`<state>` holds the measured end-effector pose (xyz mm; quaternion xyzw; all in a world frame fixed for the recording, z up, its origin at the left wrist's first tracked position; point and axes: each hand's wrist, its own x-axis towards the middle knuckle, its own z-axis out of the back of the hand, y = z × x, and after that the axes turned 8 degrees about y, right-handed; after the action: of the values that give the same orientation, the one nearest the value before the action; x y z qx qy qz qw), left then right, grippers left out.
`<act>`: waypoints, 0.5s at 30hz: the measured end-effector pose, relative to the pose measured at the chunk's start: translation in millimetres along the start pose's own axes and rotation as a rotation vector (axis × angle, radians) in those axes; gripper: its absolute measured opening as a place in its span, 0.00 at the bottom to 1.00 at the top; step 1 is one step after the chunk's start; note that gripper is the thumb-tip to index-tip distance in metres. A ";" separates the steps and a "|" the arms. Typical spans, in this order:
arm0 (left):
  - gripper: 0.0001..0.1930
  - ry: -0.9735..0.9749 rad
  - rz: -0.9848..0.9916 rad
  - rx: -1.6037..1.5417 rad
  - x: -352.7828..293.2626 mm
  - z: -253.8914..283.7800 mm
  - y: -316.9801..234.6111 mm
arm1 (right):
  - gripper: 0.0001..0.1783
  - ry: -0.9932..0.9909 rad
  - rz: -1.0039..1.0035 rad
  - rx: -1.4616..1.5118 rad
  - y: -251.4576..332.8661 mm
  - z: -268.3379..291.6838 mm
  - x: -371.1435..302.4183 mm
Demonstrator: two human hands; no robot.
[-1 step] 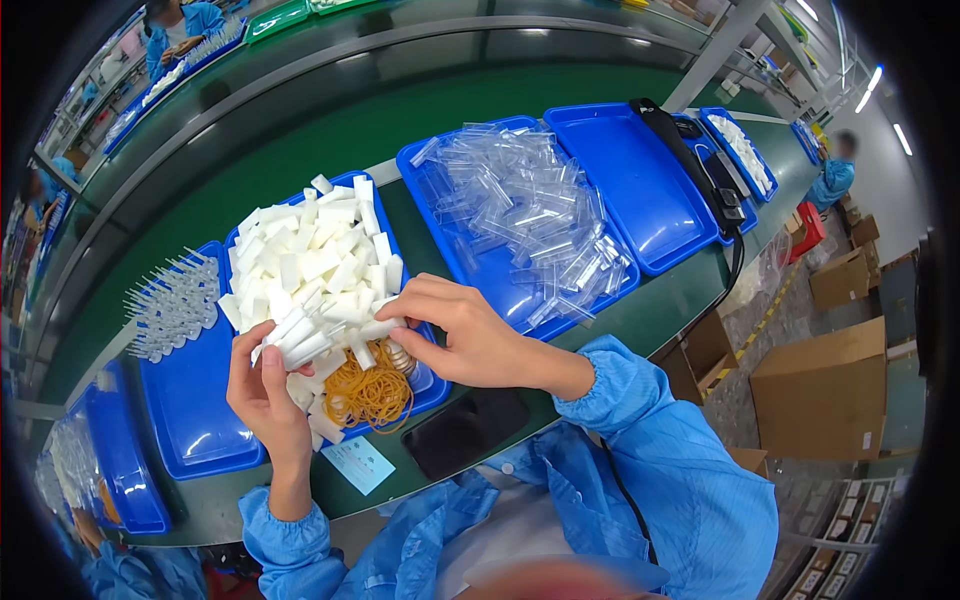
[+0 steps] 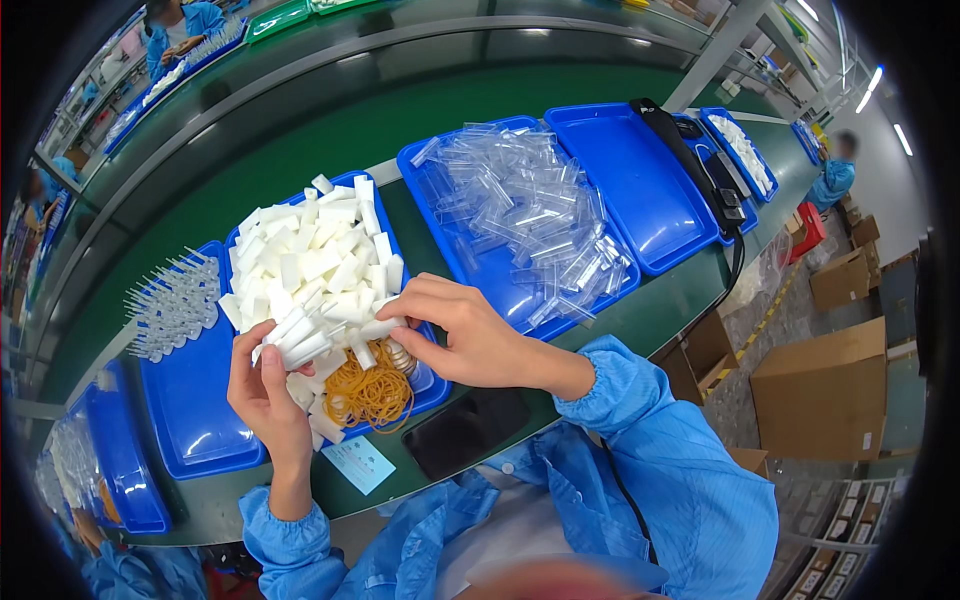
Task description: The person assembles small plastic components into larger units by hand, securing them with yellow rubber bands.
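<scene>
My left hand (image 2: 268, 395) is closed round a small bunch of white foam pieces (image 2: 300, 338), held over the near part of a heaped blue tray (image 2: 432, 388). My right hand (image 2: 462, 335) reaches in from the right, thumb and fingers pinched on one white foam piece (image 2: 384, 326) at the edge of the pile. Behind both hands rises the heap of loose white foam pieces (image 2: 305, 240). Tan rubber bands (image 2: 370, 390) lie in a tangle at the tray's near end, just below my hands. The lower ends of the held bunch are partly hidden by my left fingers.
Right of the foam stands a blue tray of clear plastic tubes (image 2: 520, 200), then another blue tray (image 2: 640, 190) with a black device (image 2: 690, 165) along its edge. Leftward, a blue tray (image 2: 200, 410) bears clear pointed parts (image 2: 175, 305). A dark phone (image 2: 465, 432) and card (image 2: 358, 464) lie nearby.
</scene>
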<state>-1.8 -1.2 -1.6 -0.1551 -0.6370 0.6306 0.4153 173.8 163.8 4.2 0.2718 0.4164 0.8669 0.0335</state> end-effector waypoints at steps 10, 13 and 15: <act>0.15 -0.050 0.026 -0.043 1.8 -2.8 -2.6 | 0.10 0.006 -0.014 0.002 1.1 -0.9 1.0; 0.16 -0.043 0.033 -0.049 0.2 -4.4 -4.1 | 0.10 0.012 -0.005 -0.013 0.3 -0.7 1.3; 0.16 -0.039 0.032 -0.055 0.3 -3.7 -3.7 | 0.10 0.011 -0.009 -0.015 0.9 -1.0 1.4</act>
<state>1.9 1.0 1.5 -0.1642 -0.6595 0.6222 0.3884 172.2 162.9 4.9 0.2649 0.4112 0.8714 0.0373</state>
